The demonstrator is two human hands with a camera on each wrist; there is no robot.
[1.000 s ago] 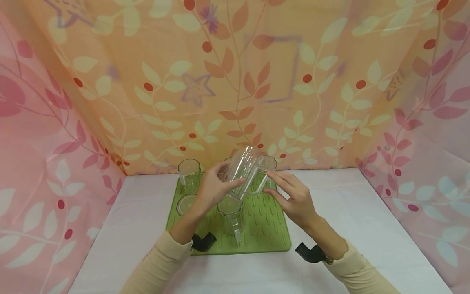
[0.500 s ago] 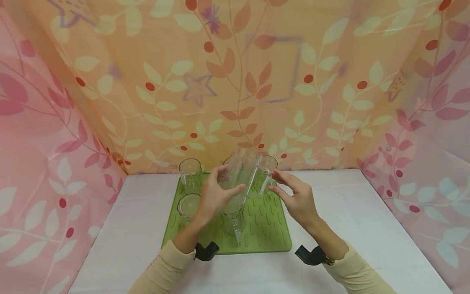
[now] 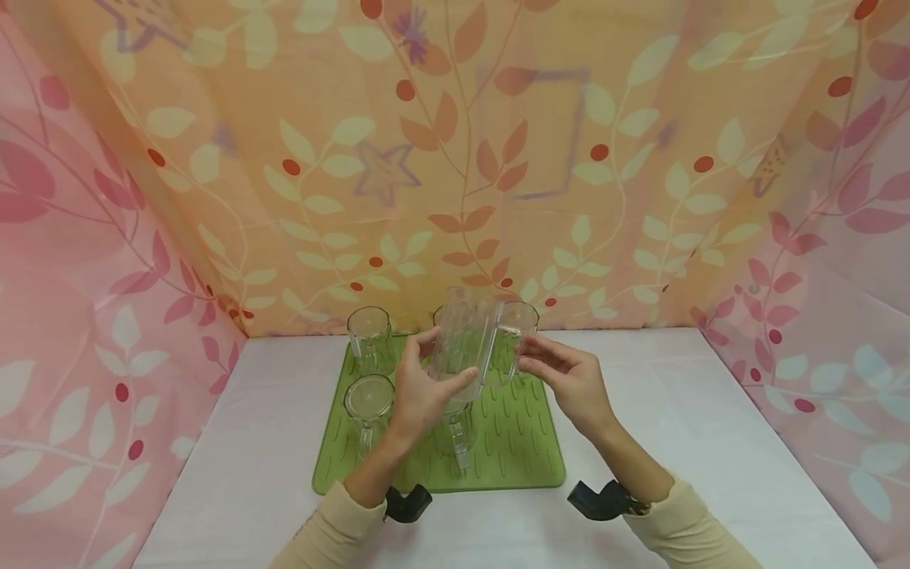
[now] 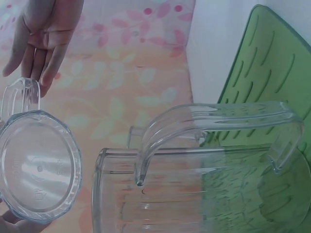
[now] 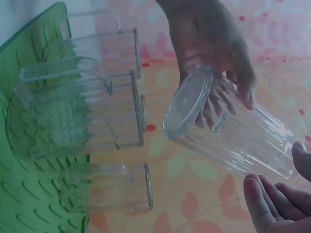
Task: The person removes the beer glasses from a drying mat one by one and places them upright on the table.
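A clear glass mug [image 3: 455, 344] is held in the air above the green mat, tilted, with its round base [image 4: 40, 167] facing the left wrist camera. My left hand [image 3: 423, 391] grips it round the body, thumb on the near side and fingers behind. My right hand [image 3: 569, 383] is at the mug's right side, by the handle [image 4: 22, 97]. In the right wrist view, the thumb and fingers [image 5: 260, 199] of the right hand are spread apart near the far end of the mug; whether they touch it is unclear.
On the ribbed green mat [image 3: 519, 458] stand several similar glass mugs, including one at back left [image 3: 369, 340], one at front left [image 3: 368, 399], one at front centre [image 3: 458, 435] and one at back right [image 3: 519, 316]. White cloth [image 3: 654, 411] covers the table; patterned curtains [image 3: 313, 103] surround it.
The held mug has turned in my left hand, from a strong rightward slant to more upright, its handle swinging round. My left hand has shifted slightly right; the right hand's fingertips have drawn closer together.
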